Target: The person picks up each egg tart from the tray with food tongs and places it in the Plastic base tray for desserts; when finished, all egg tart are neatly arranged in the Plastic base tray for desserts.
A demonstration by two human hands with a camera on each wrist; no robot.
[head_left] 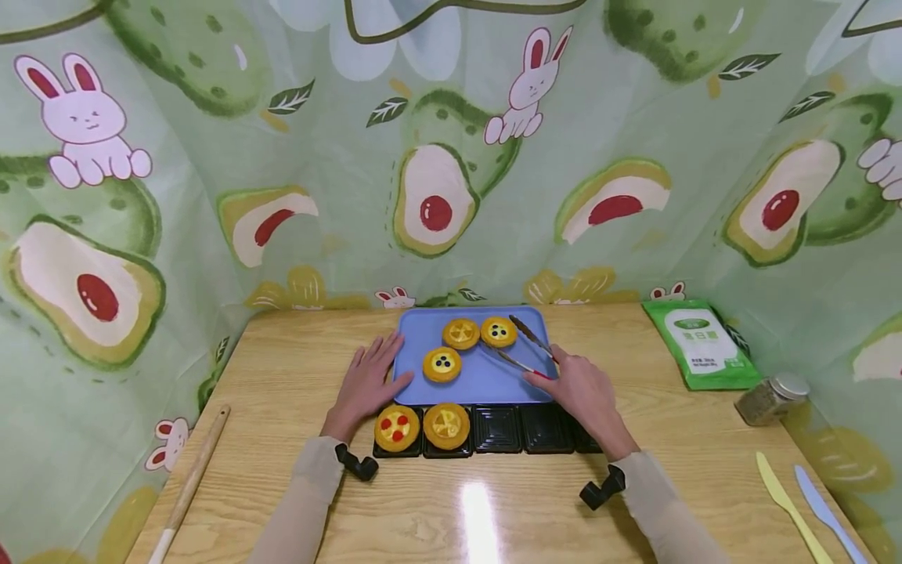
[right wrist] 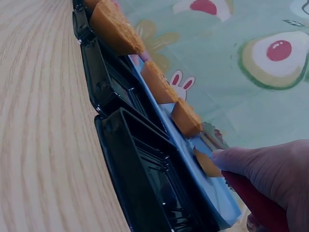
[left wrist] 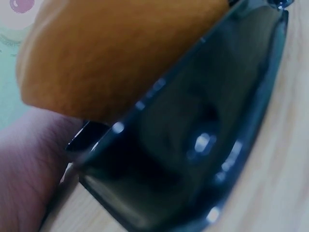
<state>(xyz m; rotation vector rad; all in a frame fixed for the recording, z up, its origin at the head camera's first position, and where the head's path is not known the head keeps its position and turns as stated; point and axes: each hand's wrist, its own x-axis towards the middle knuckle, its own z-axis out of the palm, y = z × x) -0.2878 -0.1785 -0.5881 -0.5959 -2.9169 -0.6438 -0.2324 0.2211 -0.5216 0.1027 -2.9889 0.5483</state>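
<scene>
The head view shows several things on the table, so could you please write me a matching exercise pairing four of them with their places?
Things:
1. Tongs
2. Tart with red topping
3. Blue tray
4. Green-and-white packet

Places:
A. Behind the row of black containers, bearing three tarts
B. In the person's right hand
C. Beside the jar, toward the right side of the table
D. In the leftmost container

Right pairs: 1-B, 2-D, 3-A, 4-C.
</scene>
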